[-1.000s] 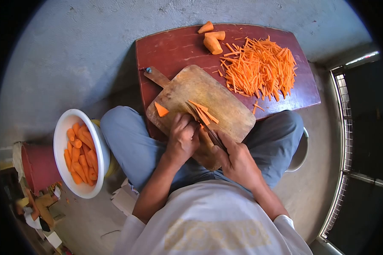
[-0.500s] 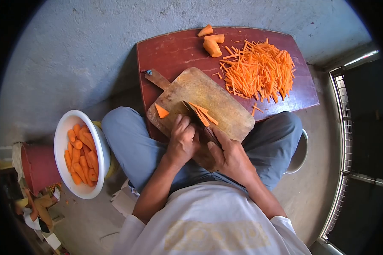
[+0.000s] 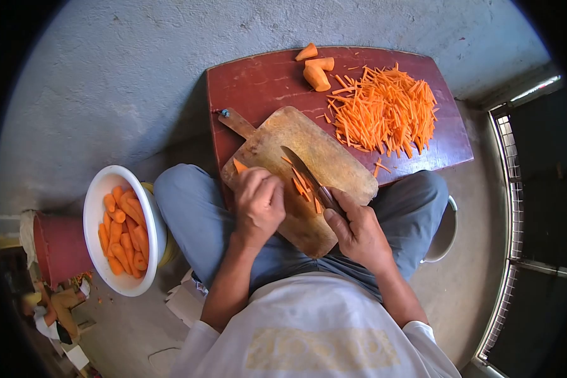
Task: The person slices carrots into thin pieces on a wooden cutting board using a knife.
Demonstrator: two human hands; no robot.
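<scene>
Since the earlier frame, the left hand (image 3: 258, 205) has moved up to the carrot wedge (image 3: 239, 166) on the cutting board (image 3: 340, 154); it is curled, gripping or not I cannot tell. The right hand (image 3: 357, 234) is closed around the knife (image 3: 302, 167), beside carrot sticks (image 3: 300, 183).

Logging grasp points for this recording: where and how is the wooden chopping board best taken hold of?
Best by its narrow handle, I'd say, coming from the far left: it juts from the far-left corner of the wooden chopping board and looks slim enough to wrap. Keep it level, since loose carrot strips lie on top.
</scene>
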